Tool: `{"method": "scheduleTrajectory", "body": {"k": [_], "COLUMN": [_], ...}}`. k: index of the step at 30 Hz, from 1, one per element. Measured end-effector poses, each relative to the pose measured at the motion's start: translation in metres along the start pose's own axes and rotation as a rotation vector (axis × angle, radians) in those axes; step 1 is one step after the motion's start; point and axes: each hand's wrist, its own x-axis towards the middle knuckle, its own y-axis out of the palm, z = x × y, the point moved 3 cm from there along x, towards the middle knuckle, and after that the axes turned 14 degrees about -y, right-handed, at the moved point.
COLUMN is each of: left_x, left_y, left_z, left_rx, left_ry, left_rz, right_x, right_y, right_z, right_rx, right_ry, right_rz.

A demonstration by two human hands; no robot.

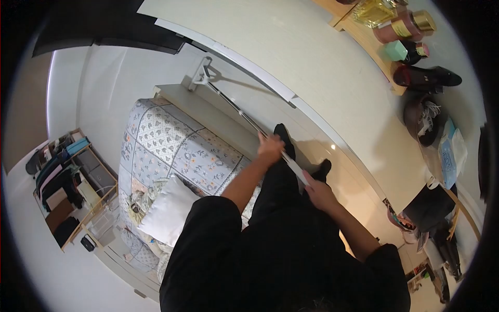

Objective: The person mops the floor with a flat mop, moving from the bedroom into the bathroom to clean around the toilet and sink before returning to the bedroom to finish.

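Note:
A long-handled flat mop [227, 99] reaches diagonally from my body to the floor strip between the bed and the white cabinet. Its pale, flat head [200, 74] rests on the floor at the far end, beside the foot of the bed. My left hand [271, 149] is closed around the handle partway up, its fingers slightly blurred. Nearer to me, my right hand [319, 192] grips the white upper end of the same handle. Between the hands the white part of the handle shows, crossing in front of my dark trousers.
To the left stands a bed with a patterned quilt [179, 140] and a white pillow [169, 210]. A long white cabinet top [312, 62] runs along the right, carrying bottles [405, 27] and a dark bowl [423, 122]. A clothes rack [78, 182] stands far left.

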Motion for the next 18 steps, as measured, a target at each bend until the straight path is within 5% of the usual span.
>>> {"method": "scheduleTrajectory", "body": {"k": [3,7,12,14,18], "left_x": [0.015,0.02,-0.054,-0.105,-0.185], "left_y": [-0.013,0.023,0.1,0.127,0.157], "left_z": [0.037,-0.011,-0.229,-0.329,-0.458], "left_rx": [0.08,0.06,-0.113,-0.213,-0.337], "left_ry": [-0.055,-0.059,0.092,0.172,0.482], "left_rz": [0.021,0.022,-0.011,0.012,0.334], "right_x": [0.038,-0.014,-0.211,-0.311,-0.457], "right_y": [0.003,0.001,-0.026,-0.045,-0.046], "right_z": [0.01,-0.036,-0.135,-0.149,-0.179], "right_rx": [-0.064,-0.113,-0.007,0.055,0.083], "right_ry": [-0.041,-0.068,0.066,0.295,0.423], "right_rz": [0.026,0.005,0.057,0.094,0.023]}}
